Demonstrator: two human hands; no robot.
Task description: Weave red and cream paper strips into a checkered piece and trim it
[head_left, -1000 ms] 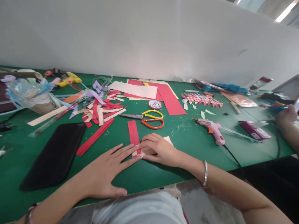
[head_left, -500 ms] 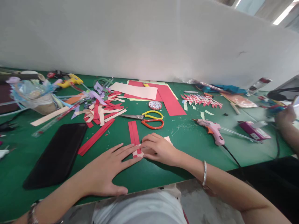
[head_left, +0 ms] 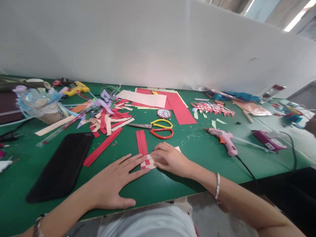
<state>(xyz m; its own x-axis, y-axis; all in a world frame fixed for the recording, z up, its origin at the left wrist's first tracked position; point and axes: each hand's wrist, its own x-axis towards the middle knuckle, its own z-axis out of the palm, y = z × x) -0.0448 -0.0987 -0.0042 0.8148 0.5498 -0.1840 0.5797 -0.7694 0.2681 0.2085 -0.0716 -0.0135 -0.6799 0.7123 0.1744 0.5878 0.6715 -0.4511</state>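
Observation:
A small red and cream checked paper weave (head_left: 147, 162) lies on the green table in front of me. Two red paper strips (head_left: 141, 143) run away from its far side. My left hand (head_left: 116, 179) is spread flat, its fingertips resting on the weave's left edge. On the right side of the weave, my right hand (head_left: 171, 159) has its fingers curled and pinched on a cream paper strip (head_left: 178, 149), whose far end shows beyond the hand. Just past the weave lie scissors (head_left: 151, 126) with one yellow and one red handle, blades pointing left.
Left of me is a black phone-like slab (head_left: 60, 168), near a pile of paper strips (head_left: 108, 118). Cut paper sheets (head_left: 181, 108) lie at the back. A pink glue gun (head_left: 225, 140) and a purple box (head_left: 269, 140) stand right. Another person's hand (head_left: 311, 126) shows at the edge.
My right hand has shifted slightly right, and more of the checked weave shows between my hands. My left hand stays spread. The other person's hand has moved toward the right edge.

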